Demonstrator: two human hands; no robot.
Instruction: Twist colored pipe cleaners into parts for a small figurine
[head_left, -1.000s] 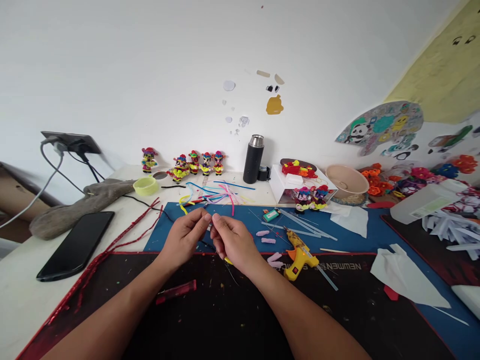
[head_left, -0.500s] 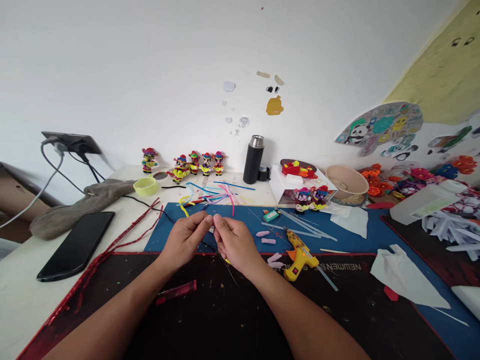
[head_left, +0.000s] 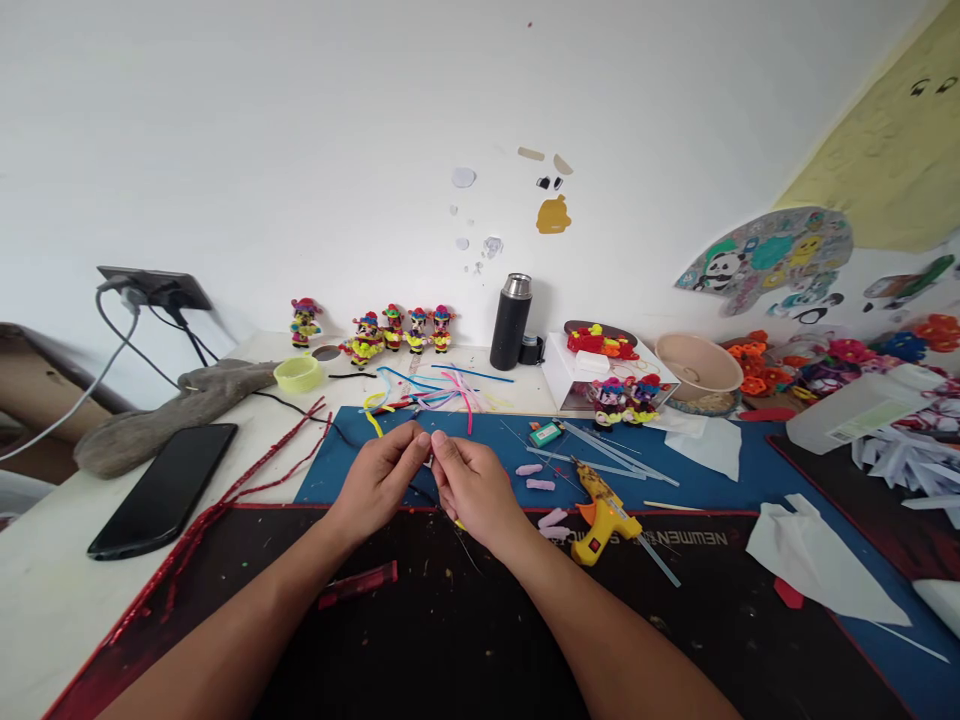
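Observation:
Over the blue mat (head_left: 330,470), my left hand (head_left: 384,478) and my right hand (head_left: 474,484) meet fingertip to fingertip, thumbs on top. Both are closed in a pinch, and whatever small thing sits between them is hidden by the fingers. A bit of yellow peeks out below my right hand, too small to name. To the right of that hand lie short pale pink pipe cleaner pieces (head_left: 540,484) and a yellow hot glue gun (head_left: 606,515). A red tool handle or cutter (head_left: 358,584) rests on the black mat (head_left: 420,650) below my left hand.
Red tinsel stems (head_left: 217,500) and a black phone (head_left: 163,490) lie left. Along the wall stand several small dolls (head_left: 365,340), a black flask (head_left: 511,322) and a white box (head_left: 559,370). Glue sticks (head_left: 615,455) and white paper (head_left: 821,560) spread to the right.
The whole view has shifted slightly, so objects sit a little further right. Both hands stay pinched together in nearly the same pose.

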